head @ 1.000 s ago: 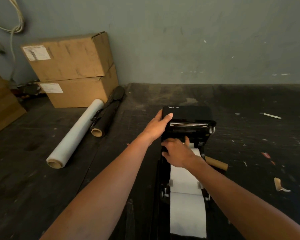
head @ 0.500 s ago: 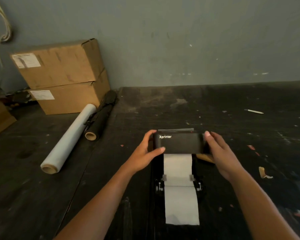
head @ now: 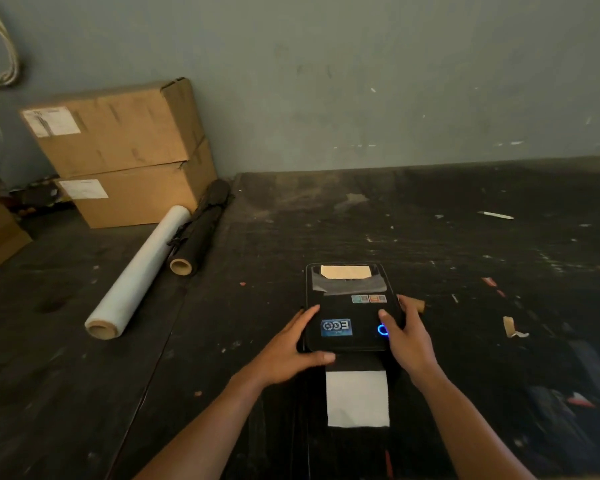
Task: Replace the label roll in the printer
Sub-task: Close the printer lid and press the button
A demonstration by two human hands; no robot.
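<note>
A black label printer (head: 350, 306) lies on the dark table with its lid down; a blue ring light glows near its front right corner. A white strip of label paper (head: 357, 398) sticks out of its front slot toward me. My left hand (head: 293, 348) holds the lid's left front corner, fingers on top and thumb along the front edge. My right hand (head: 407, 336) rests on the right side of the lid, thumb beside the blue light. A brown cardboard core (head: 420, 304) peeks out behind my right hand.
Two stacked cardboard boxes (head: 125, 154) stand at the back left by the wall. A white film roll (head: 137, 273) and a black roll (head: 201, 230) lie in front of them. Paper scraps (head: 511, 327) and a white stick (head: 496, 215) lie to the right.
The raised lid has swung down flat over the printer. Both hands moved from its upright edges onto its top. The paper guides and roll bay are now covered.
</note>
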